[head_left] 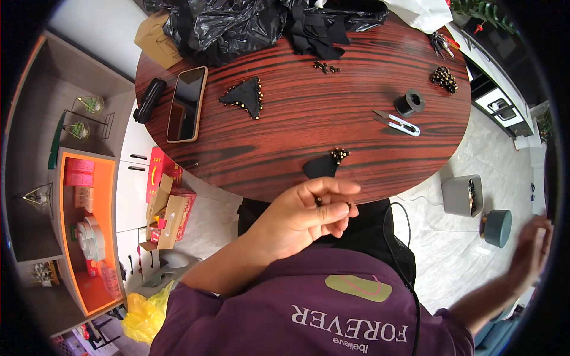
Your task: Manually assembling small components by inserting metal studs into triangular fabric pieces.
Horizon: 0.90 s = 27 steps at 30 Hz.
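Note:
My left hand (pixel 309 213) is held over my lap at the table's near edge. Its thumb and fingers are curled together, with small dark specks showing between them, too small to name. Just beyond the fingers is a piece of black fabric (pixel 319 167) with a cluster of black and gold beads (pixel 339 155) at its corner; whether the hand touches it I cannot tell. My right hand (pixel 534 243) is stretched far out to the right, away from the table, smeared by motion. Farther back on the table lies a black triangular cloth piece (pixel 244 97) edged with beads.
On the dark red wood-grain table (pixel 285 133) are a phone (pixel 187 104), a black case (pixel 151 99), white thread snips (pixel 399 122), a black thread spool (pixel 409 103), a bead pile (pixel 443 79) and black plastic bags (pixel 228 26). A grey bin (pixel 460 196) stands at right.

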Tool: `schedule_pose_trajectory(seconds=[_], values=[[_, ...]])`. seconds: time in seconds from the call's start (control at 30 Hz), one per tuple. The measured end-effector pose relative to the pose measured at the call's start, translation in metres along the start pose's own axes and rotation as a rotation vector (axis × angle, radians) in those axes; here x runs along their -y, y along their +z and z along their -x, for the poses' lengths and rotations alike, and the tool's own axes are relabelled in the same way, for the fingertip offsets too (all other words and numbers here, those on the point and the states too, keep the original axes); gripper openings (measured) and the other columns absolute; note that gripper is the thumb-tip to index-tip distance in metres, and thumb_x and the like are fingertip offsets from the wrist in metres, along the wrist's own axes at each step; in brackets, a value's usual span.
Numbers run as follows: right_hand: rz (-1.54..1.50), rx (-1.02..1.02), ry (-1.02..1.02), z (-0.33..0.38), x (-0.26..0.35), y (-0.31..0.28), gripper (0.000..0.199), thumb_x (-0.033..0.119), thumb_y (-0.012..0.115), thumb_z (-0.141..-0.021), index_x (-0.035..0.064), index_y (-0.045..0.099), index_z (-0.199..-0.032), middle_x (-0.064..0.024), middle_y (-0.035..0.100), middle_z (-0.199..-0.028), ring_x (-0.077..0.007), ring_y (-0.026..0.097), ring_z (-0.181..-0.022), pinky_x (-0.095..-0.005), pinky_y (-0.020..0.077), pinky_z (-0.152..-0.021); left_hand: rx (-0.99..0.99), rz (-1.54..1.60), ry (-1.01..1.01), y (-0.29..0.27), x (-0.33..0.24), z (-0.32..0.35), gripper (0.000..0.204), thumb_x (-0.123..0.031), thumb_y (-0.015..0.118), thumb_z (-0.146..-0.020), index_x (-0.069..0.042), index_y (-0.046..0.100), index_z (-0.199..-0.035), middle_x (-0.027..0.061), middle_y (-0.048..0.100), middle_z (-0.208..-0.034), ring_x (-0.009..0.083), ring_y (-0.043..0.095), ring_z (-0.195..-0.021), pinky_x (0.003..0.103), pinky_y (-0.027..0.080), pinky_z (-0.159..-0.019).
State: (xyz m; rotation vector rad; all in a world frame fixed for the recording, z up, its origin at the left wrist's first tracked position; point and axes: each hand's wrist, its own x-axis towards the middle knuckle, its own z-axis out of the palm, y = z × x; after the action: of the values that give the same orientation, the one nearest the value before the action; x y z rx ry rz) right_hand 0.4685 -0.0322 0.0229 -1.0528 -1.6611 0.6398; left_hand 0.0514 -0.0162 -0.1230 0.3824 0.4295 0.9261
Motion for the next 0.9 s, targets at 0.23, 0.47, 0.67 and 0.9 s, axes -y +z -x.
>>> schedule_pose_trajectory(seconds=[0.23,0.47,0.67,0.9], values=[[0.040,0.468,0.017,0.020,-0.018,0.212,0.021,-0.004,0.066,-0.077,-0.0004,0.070,-0.098,-0.0058,0.061,-0.065,-0.0149,0.047,-0.049,-0.0258,0.0367,-0.045,-0.011,0.054,0.021,0.007,0.028,0.012,0.019,-0.007,0.057,-0.093,-0.005,0.061,-0.111,0.0114,0.062,-0.101,0.0134,0.056,-0.079,0.028,0.044,-0.069],[0.000,0.401,0.001,0.038,-0.035,0.212,0.021,-0.006,0.063,-0.076,-0.0027,0.067,-0.097,-0.0045,0.056,-0.061,-0.0144,0.045,-0.046,-0.0253,0.0352,-0.043,-0.066,0.068,0.097,0.011,0.052,0.000,0.020,-0.013,0.055,-0.096,-0.007,0.061,-0.113,0.0108,0.061,-0.103,0.0136,0.055,-0.082,0.028,0.044,-0.071],[-0.004,0.393,-0.005,0.038,-0.040,0.203,0.021,-0.006,0.062,-0.076,-0.0021,0.067,-0.096,-0.0041,0.056,-0.061,-0.0139,0.045,-0.046,-0.0252,0.0352,-0.043,-0.094,0.063,0.129,0.017,0.059,-0.004,0.023,-0.013,0.055,-0.096,-0.003,0.062,-0.115,0.0114,0.062,-0.106,0.0147,0.056,-0.086,0.027,0.046,-0.074],[-0.037,0.371,0.021,0.038,-0.043,0.199,0.020,-0.005,0.062,-0.076,-0.0012,0.067,-0.095,-0.0044,0.057,-0.061,-0.0143,0.046,-0.047,-0.0255,0.0363,-0.044,-0.092,0.041,0.148,0.019,0.064,-0.009,0.023,-0.012,0.055,-0.096,-0.001,0.062,-0.114,0.0123,0.062,-0.106,0.0151,0.056,-0.088,0.028,0.047,-0.075]])
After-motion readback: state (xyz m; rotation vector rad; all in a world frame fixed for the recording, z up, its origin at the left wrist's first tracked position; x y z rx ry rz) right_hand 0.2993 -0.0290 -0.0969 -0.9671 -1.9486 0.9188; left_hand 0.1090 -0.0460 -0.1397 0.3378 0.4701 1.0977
